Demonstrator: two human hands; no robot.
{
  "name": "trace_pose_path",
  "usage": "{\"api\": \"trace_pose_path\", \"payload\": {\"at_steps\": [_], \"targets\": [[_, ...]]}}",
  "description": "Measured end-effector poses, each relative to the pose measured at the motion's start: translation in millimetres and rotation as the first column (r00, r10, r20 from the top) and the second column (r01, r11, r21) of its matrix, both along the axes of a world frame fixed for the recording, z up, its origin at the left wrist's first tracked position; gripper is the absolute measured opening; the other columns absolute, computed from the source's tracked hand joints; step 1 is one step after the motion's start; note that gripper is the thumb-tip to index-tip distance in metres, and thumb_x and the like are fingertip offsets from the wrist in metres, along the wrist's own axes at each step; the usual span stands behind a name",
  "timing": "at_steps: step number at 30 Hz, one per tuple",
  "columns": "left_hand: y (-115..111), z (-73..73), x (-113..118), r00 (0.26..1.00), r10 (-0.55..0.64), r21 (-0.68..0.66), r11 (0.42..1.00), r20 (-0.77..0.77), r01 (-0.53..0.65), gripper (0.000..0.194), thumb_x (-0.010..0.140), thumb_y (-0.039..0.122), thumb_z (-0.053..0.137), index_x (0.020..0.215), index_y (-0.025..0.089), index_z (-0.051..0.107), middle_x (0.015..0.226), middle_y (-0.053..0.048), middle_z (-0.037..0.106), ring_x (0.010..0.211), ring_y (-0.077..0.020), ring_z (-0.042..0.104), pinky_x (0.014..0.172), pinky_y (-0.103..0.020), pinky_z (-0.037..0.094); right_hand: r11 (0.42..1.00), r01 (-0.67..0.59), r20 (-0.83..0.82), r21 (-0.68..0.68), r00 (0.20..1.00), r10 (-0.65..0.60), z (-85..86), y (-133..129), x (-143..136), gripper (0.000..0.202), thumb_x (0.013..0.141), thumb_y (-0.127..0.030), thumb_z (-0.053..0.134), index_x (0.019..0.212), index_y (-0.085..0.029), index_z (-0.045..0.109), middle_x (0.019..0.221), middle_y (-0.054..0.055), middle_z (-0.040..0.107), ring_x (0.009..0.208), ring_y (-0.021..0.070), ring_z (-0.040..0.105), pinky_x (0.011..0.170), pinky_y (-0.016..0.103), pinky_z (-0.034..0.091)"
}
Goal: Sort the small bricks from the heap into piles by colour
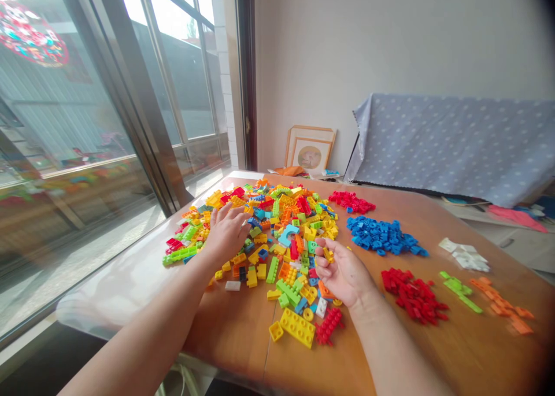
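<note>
A large mixed pile of toy building bricks [286, 232] spreads over the wooden table. My left hand [228, 231] reaches palm down over the pile's left part, its fingers apart and nothing visible in them. Its fingertips are close to yellow, red and blue bricks; whether they touch any is hidden. Turned partly palm up, my right hand [344, 271] is at the pile's right edge, with its fingers curled round a small yellow brick [328, 255]. Near my right wrist lie a long yellow brick [298, 328] and a knobbly red piece [329, 326].
Sorted heaps lie on the table [321, 373] at right: red pieces [351, 202], blue pieces [385, 236], more red pieces [414, 298], white pieces [466, 254], green pieces [459, 290] and orange pieces [503, 304]. A window [87, 124] borders the left side.
</note>
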State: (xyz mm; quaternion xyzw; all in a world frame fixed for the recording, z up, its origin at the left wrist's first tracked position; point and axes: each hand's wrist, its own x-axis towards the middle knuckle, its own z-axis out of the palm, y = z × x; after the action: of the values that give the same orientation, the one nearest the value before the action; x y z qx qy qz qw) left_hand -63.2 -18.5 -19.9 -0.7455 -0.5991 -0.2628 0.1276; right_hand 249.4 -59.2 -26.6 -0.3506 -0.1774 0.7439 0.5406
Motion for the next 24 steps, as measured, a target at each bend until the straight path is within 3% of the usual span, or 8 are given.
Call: {"api": "trace_pose_path", "payload": {"at_steps": [4, 8, 14, 20, 24], "targets": [[4, -0.3, -12, 0.992, -0.065, 0.002, 0.998, 0.107, 0.065, 0.033, 0.102, 0.037, 0.045, 0.120, 0.027, 0.070, 0.131, -0.006, 0.068, 0.127, -0.0289, 0.056, 0.114, -0.051, 0.038, 0.999, -0.043, 0.002, 0.030, 0.999, 0.043, -2.9, 1, 1, 0.015, 0.090, -0.021, 0.067, 0.105, -0.017, 0.064, 0.072, -0.003, 0.056, 0.045, 0.0048, 0.041, 0.036, 0.016, 0.030], [4, 4.7, -18, 0.974, -0.121, -0.010, 0.992, 0.190, 0.126, 0.033, 0.102, 0.036, 0.044, 0.117, 0.023, 0.070, 0.116, -0.007, 0.071, 0.111, -0.0245, 0.063, 0.105, -0.043, 0.046, 0.993, -0.101, 0.016, 0.061, 0.995, 0.100, -2.8, 0, 2, 0.012, 0.091, -0.022, 0.066, 0.101, -0.018, 0.064, 0.069, -0.006, 0.054, 0.040, 0.0037, 0.035, 0.035, 0.016, 0.026], [-7, 10.0, -17, 0.953, -0.127, -0.053, 0.988, 0.277, 0.147, 0.030, 0.099, 0.035, 0.047, 0.113, 0.022, 0.071, 0.113, -0.007, 0.072, 0.107, -0.0237, 0.066, 0.100, -0.040, 0.049, 0.984, -0.133, 0.037, 0.119, 0.991, 0.129, 0.3, -3, 3, 0.011, 0.091, -0.019, 0.063, 0.102, -0.017, 0.064, 0.064, -0.008, 0.051, 0.039, 0.0040, 0.031, 0.034, 0.017, 0.026], [-27, 6.5, -25, 0.955, -0.140, -0.085, 0.982, 0.260, 0.167, 0.028, 0.098, 0.035, 0.051, 0.113, 0.022, 0.070, 0.112, -0.007, 0.073, 0.105, -0.0242, 0.065, 0.097, -0.039, 0.050, 0.978, -0.138, 0.038, 0.158, 0.990, 0.134, 4.0, -5, 4, 0.012, 0.092, -0.016, 0.060, 0.102, -0.016, 0.066, 0.061, -0.008, 0.047, 0.038, 0.0041, 0.030, 0.034, 0.017, 0.026], [-44, 6.3, -25, 0.971, -0.136, -0.085, 0.984, 0.199, 0.155, 0.029, 0.100, 0.038, 0.049, 0.114, 0.022, 0.069, 0.114, -0.007, 0.072, 0.109, -0.0263, 0.063, 0.099, -0.042, 0.047, 0.992, -0.075, -0.022, 0.098, 0.997, 0.078, 6.3, -2, 5, 0.011, 0.098, -0.023, 0.056, 0.100, -0.016, 0.065, 0.066, -0.004, 0.055, 0.041, 0.0052, 0.040, 0.035, 0.015, 0.033]]}}
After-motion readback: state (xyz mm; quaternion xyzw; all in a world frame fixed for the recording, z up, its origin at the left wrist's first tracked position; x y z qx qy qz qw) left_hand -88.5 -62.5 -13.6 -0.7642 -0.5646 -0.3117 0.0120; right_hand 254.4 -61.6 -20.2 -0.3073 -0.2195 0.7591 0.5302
